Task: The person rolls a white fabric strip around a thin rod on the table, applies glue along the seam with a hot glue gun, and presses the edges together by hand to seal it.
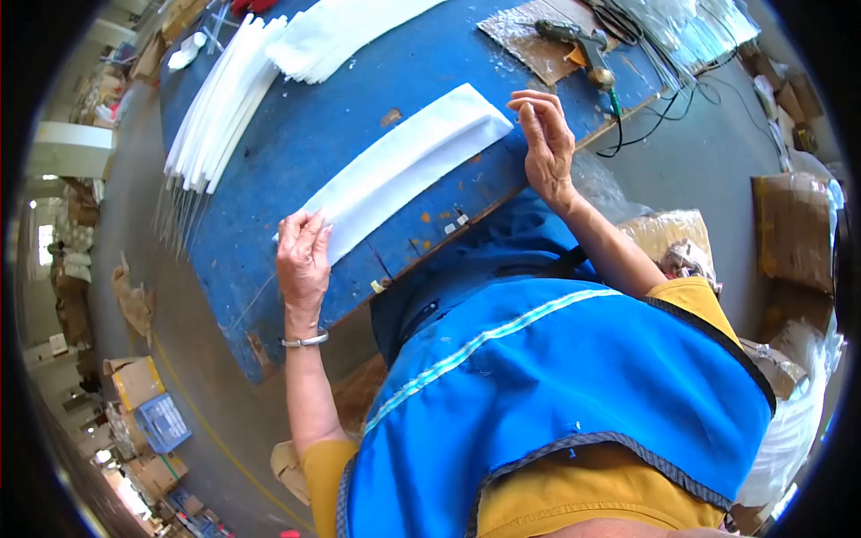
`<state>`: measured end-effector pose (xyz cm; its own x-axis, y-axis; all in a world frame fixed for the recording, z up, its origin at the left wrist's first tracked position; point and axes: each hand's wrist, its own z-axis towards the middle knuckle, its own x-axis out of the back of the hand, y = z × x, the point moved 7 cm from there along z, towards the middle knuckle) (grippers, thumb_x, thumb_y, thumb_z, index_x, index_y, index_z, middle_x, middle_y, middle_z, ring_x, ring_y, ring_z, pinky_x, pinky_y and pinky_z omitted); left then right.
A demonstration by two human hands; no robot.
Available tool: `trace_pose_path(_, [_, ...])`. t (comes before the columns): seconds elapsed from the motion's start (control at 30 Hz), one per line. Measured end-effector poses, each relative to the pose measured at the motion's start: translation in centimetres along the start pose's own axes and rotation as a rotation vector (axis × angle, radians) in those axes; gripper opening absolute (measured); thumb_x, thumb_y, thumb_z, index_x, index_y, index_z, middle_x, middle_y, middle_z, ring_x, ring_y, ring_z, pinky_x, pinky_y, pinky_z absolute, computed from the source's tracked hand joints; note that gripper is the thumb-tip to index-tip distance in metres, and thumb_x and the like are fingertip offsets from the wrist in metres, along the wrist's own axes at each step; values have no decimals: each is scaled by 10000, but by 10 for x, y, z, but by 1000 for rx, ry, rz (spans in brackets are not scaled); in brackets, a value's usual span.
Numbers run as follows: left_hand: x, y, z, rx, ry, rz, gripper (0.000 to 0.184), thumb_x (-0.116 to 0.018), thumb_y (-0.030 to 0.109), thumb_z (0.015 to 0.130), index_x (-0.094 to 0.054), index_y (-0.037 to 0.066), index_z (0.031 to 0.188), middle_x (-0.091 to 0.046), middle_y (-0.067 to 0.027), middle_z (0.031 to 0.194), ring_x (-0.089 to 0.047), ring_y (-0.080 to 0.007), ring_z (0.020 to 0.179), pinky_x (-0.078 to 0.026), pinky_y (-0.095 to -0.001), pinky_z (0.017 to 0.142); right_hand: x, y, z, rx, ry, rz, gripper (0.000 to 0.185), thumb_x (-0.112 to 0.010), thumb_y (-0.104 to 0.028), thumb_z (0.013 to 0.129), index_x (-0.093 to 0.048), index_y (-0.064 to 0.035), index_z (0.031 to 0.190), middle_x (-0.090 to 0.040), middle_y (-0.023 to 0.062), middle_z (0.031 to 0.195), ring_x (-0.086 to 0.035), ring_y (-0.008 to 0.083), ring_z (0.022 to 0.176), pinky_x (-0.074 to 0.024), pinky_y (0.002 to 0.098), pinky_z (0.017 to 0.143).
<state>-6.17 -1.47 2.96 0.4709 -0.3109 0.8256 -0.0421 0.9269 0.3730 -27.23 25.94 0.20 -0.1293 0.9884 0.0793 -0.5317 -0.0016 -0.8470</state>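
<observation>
A long white strip of soft cloth or foam sheet lies slantwise on the blue table, with a fold running along its length. At its near left end, my left hand is closed, fingers and thumb pressed on the strip's edge. A thin wire shows on the table just below that hand; whether the fingers hold it too, I cannot tell. Just past the strip's right end, my right hand is raised with thumb and fingertips brought together. Anything between those fingertips is too small to make out.
White wire-ended rods lie in a bundle at the table's left, beside stacked white sheets. A glue gun rests on cardboard at upper right, its cable hanging over the edge. Boxes stand at right.
</observation>
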Motion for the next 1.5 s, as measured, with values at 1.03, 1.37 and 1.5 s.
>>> trace_pose_path(1.03, [-8,-10,17,44,-229,-116,151,-660,81,810,-688,17,944,-633,-111,870,-586,-261,837,-481,-356,756,-68,-19,13,526,-655,-465,194,-622,-64,816,-684,-58,999,-619,84,1002,-572,265,960,-497,346,841])
trace_pose_path(1.37, [-18,1,34,-29,-256,-178,170,-661,64,791,-678,3,949,-653,-138,973,-602,-292,902,-490,-353,820,-67,-21,14,495,-649,-470,159,-628,-83,826,-692,-55,968,-620,87,982,-578,273,945,-499,355,817])
trace_pose_path(1.5, [-32,-2,33,-217,-159,-175,131,-679,44,748,-690,43,879,-671,-113,894,-612,-282,860,-505,-364,786,-67,-15,15,458,-678,-434,186,-647,-53,791,-680,-46,974,-622,114,981,-583,303,939,-484,380,808])
